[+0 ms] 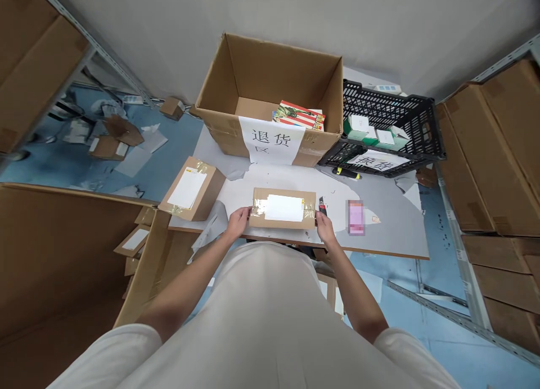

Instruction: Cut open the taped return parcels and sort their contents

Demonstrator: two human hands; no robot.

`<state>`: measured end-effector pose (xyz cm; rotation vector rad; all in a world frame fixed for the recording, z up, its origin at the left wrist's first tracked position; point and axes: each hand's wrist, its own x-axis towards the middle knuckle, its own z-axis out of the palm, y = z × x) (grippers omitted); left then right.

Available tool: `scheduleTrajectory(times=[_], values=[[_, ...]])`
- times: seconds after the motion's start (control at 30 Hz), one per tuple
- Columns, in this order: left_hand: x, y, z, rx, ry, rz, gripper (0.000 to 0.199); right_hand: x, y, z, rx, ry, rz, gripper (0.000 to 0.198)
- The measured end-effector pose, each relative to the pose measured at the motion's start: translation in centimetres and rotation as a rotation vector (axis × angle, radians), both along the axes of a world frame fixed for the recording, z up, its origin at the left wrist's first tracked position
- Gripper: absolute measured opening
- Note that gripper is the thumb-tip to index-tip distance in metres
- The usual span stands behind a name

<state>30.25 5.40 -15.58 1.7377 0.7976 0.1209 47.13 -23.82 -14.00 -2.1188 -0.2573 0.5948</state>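
A taped cardboard parcel (283, 223) with a white label on top is in front of me at the table's near side. My left hand (239, 221) grips its left end, and my right hand (324, 228) grips its right end. The fingers are partly hidden behind the parcel's ends. Just past my right hand lies a red and black box cutter (322, 206). To the left of the parcel sits a larger taped carton (211, 195) with a blank-looking white label.
At the back stands an open cardboard box (228, 136) holding colourful packs (299, 116). Beside it, a black plastic crate (422, 130) contains green-white boxes. A yellow-black tool (346, 173) and a blurred pink item (356, 217) lie on the table (396, 220). Shelved cartons (498, 153) flank the right.
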Motion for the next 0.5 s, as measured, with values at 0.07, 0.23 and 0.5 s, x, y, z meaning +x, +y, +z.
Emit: scheduleTrajectory(times=[0.07,0.23,0.5], values=[[-0.9,-0.1,-1.1,-0.079,-0.016,0.0,0.053,-0.4,-0.5,-0.9,0.025,0.033,-0.002,0.044],[-2.2,-1.1,-2.1,-0.184,-0.069,-0.164,0.061,-1.6,-0.8,-1.8,0.037,0.052,0.167,0.048],[0.9,0.9,1.3,0.139,-0.012,-0.105,0.048,-0.8,0.5,1.1,-0.097,-0.111,0.253,0.04]])
